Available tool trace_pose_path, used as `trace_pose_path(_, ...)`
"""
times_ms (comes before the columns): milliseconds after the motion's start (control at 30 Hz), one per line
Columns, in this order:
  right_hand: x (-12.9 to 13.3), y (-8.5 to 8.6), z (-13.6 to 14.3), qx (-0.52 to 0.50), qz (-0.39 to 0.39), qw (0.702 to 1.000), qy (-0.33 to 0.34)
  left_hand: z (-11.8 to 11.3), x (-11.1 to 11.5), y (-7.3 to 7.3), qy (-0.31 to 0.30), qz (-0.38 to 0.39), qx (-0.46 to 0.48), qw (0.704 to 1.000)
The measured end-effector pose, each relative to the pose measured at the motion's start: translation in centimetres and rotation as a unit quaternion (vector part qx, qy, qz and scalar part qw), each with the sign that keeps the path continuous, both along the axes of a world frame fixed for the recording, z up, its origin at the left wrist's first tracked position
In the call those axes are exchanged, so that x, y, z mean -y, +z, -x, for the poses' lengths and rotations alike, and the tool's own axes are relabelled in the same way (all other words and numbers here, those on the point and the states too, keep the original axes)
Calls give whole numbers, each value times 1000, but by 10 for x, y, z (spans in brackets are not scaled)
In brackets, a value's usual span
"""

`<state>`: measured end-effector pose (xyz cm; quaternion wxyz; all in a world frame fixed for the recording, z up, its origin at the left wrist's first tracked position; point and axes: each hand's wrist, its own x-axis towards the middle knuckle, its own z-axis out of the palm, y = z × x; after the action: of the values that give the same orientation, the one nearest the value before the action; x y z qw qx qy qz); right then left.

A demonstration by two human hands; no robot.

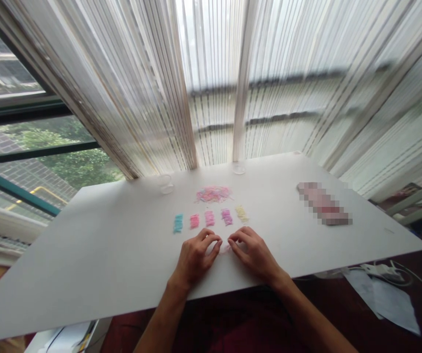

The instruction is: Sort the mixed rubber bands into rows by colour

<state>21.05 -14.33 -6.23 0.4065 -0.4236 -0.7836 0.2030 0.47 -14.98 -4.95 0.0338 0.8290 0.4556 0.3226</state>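
My left hand [198, 255] and my right hand [254, 252] rest close together near the front edge of the white table [115, 255]. Each has thumb and fingertips pinched together; what they hold, if anything, is too small to make out. Between and just below the fingertips lies a small pale pink piece [224, 249]. Beyond the hands several small bundles stand in a row: blue [178, 223], bright pink [194, 221], light pink [210, 218], purple [227, 217] and pale yellow [241, 214]. Behind them is a loose multicoloured pile [214, 194].
Two clear round containers or lids, one left [166, 184] and one right [239, 169], sit near the table's back edge. A blurred-out pinkish object [324, 204] lies at the right. Striped curtains [214, 98] hang behind the table.
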Motion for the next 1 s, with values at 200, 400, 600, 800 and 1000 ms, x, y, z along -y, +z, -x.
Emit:
trace_pose_path(200,0,0,0,-10,-8,1000,-5,0,1,0,1,5,14,1000)
trace_pose_path(400,0,1,-1,-15,-15,1000,-6,0,1,0,2,8,23,1000)
trace_pose_path(600,1,1,0,-18,-10,1000,-5,0,0,-1,2,3,17,1000)
trace_pose_path(800,1,1,0,-17,-11,1000,-6,0,1,1,3,8,15,1000)
trace_pose_path(1000,0,0,-1,-22,-11,1000,-4,0,1,0,2,4,13,1000)
